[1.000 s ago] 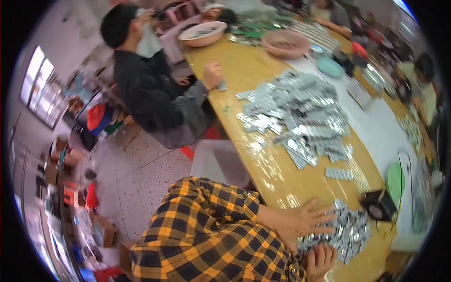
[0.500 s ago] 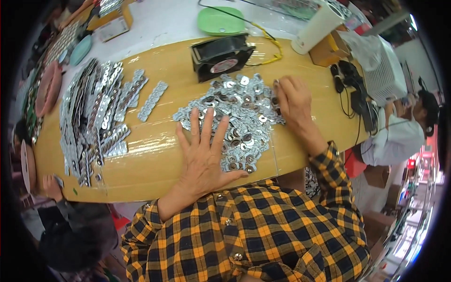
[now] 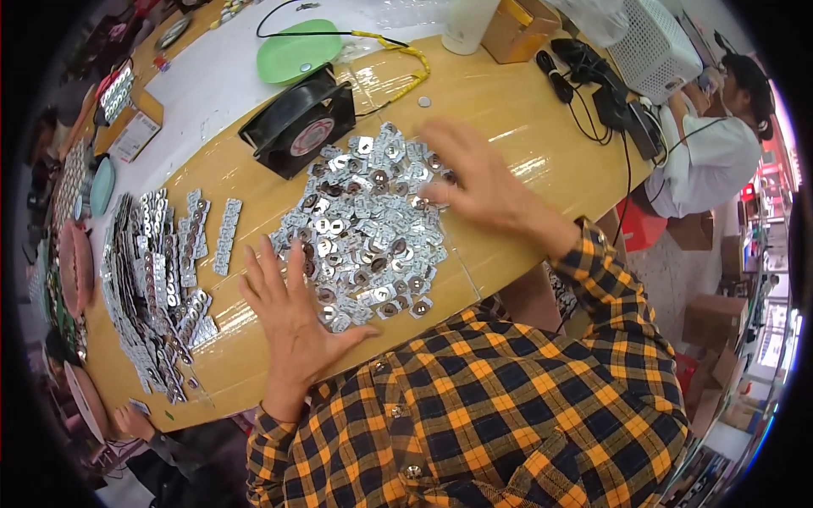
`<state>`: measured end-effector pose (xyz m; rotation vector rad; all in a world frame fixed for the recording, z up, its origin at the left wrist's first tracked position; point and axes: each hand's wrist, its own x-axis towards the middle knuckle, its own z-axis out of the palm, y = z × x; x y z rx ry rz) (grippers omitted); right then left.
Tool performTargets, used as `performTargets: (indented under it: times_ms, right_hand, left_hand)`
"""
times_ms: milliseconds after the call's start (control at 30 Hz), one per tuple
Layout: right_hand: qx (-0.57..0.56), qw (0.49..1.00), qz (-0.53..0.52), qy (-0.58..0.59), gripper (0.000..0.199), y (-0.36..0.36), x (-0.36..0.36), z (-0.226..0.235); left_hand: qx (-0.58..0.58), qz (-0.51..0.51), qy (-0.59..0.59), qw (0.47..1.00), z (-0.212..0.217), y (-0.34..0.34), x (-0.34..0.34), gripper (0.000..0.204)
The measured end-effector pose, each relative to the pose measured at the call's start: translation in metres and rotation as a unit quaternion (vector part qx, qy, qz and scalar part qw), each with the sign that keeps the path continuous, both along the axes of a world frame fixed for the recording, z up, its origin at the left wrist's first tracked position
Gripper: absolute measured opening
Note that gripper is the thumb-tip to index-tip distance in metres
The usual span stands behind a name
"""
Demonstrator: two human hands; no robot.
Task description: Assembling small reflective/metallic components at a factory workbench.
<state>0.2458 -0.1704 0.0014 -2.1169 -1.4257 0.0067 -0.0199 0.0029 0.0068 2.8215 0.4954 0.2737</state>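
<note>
A heap of small silvery pieces with round metal discs (image 3: 373, 229) lies on the tan tabletop. At its left edge my left hand (image 3: 292, 326) is open, its fingers spread and touching or just above the outermost pieces. My right hand (image 3: 483, 182) hovers at the heap's right side, fingers apart and partly blurred; I see nothing in its grasp. A single strip of such pieces (image 3: 227, 237) lies apart to the left. Beyond it many similar strips (image 3: 148, 288) form a long row of stacks.
Behind the heap stands a black fan (image 3: 301, 123). A green dish (image 3: 296, 51), cardboard box (image 3: 518, 30) and white basket (image 3: 656, 51) sit farther back. Black adapters and cables (image 3: 605, 93) lie at right. One co-worker (image 3: 707, 144) sits at right; another's hand (image 3: 134, 422) rests at lower left.
The view has turned, shifting the table's things leftward. My left hand has moved to the heap's left edge. My right hand has opened and shows more of the heap's right side.
</note>
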Motion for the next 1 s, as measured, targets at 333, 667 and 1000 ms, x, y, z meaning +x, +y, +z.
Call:
performTargets:
  times_ms: [333, 667, 1000]
  right_hand:
    - [-0.073, 0.996, 0.058, 0.006, 0.092, -0.029, -0.098, -0.006]
    - [-0.07, 0.995, 0.039, -0.063, 0.085, -0.065, -0.039, -0.017]
    - [-0.076, 0.994, -0.045, -0.07, 0.069, -0.11, 0.041, 0.01]
  left_hand:
    - [0.009, -0.133, 0.021, 0.991, 0.0, -0.01, 0.033, 0.122]
    - [-0.045, -0.204, -0.095, 0.973, -0.015, -0.043, 0.101, 0.097]
    - [-0.067, -0.216, -0.126, 0.966, -0.025, -0.097, 0.185, 0.086]
